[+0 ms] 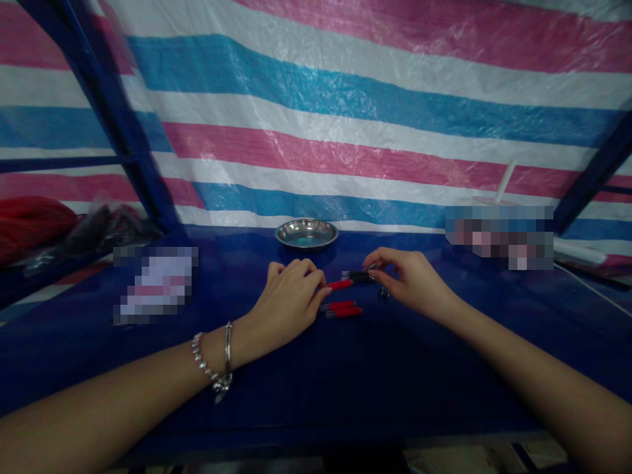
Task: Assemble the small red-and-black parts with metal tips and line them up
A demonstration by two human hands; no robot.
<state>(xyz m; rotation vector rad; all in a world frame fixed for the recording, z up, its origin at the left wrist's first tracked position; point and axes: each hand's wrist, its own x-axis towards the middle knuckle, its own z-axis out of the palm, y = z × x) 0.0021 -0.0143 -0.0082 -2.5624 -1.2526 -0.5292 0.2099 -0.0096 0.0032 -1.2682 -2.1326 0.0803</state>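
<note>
My left hand [291,296] rests on the dark blue table [316,368], fingers curled round the red end of a red-and-black pen-like part [342,284]. My right hand [409,280] pinches the other end, where a small silver tip [371,266] sticks out. Two more red parts [340,309] lie on the table just in front of my hands. A tiny dark piece [384,293] sits under my right palm. A bracelet is on my left wrist.
A shallow steel dish [307,233] stands at the table's back edge. A striped pink, blue and white tarp [345,118] hangs behind. Dark bags [99,230] and a red bundle [29,224] lie at the left. Blue frame posts flank the table.
</note>
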